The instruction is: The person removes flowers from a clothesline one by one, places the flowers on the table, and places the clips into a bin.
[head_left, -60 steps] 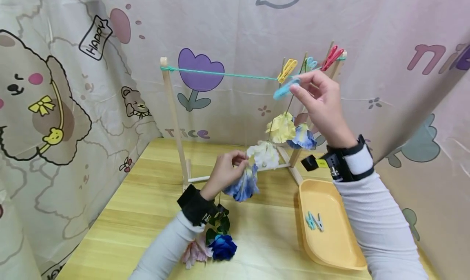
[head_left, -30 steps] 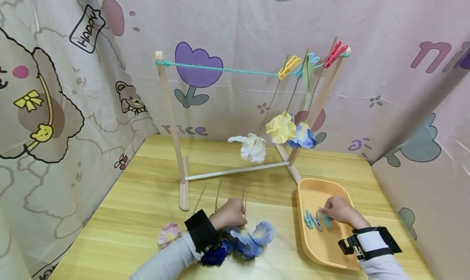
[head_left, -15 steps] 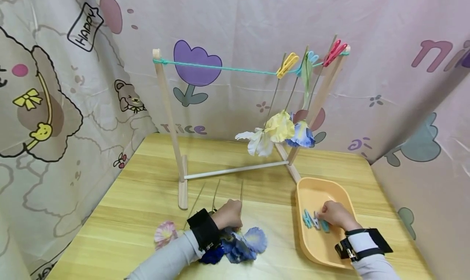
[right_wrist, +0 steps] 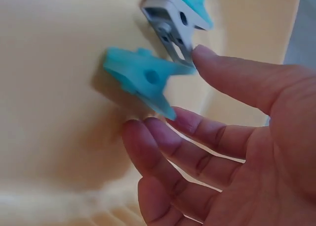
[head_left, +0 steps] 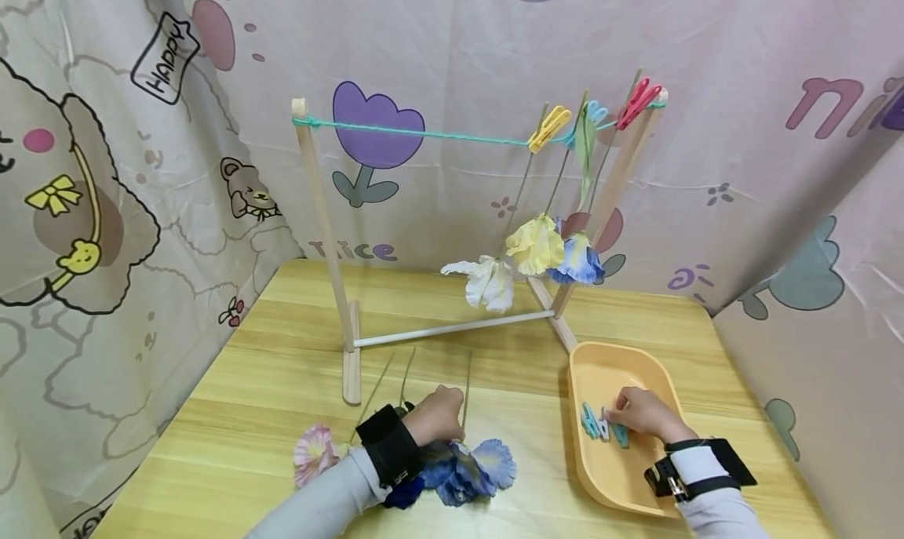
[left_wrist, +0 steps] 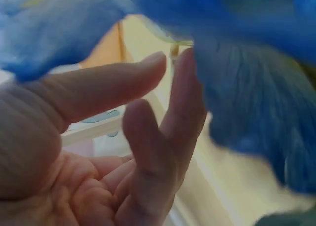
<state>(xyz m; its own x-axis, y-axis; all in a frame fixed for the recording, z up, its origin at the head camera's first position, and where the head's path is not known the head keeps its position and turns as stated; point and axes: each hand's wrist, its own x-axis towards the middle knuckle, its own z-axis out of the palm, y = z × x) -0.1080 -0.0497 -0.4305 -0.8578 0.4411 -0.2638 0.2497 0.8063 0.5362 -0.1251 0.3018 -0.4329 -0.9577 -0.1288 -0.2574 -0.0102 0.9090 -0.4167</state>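
Observation:
My left hand (head_left: 438,415) rests low over the table, thumb and index fingertips at the thin stem of a blue artificial flower (head_left: 469,472). Its petals fill the top of the left wrist view. Beside it lie a dark blue rose (head_left: 404,493), partly hidden by the left wrist, and a pink flower (head_left: 313,453). Inside the yellow tray (head_left: 617,484), my right hand (head_left: 646,413) pinches a turquoise clothespin (right_wrist: 138,70) by its spread ends. A grey clothespin (right_wrist: 170,21) and another turquoise clothespin (head_left: 589,421) lie close to the thumb.
A wooden stand (head_left: 323,217) carries a green cord (head_left: 438,135). From it hang a white flower (head_left: 487,282), a yellow flower (head_left: 537,245) and a blue-and-white flower (head_left: 577,260). Yellow (head_left: 549,129), blue (head_left: 595,114) and red clothespins (head_left: 639,103) grip the stems near the right post.
The right hand has come down from the cord into the tray with its light blue clothespin. The left hand has lowered the blue flower onto the table. The hanging white flower swings.

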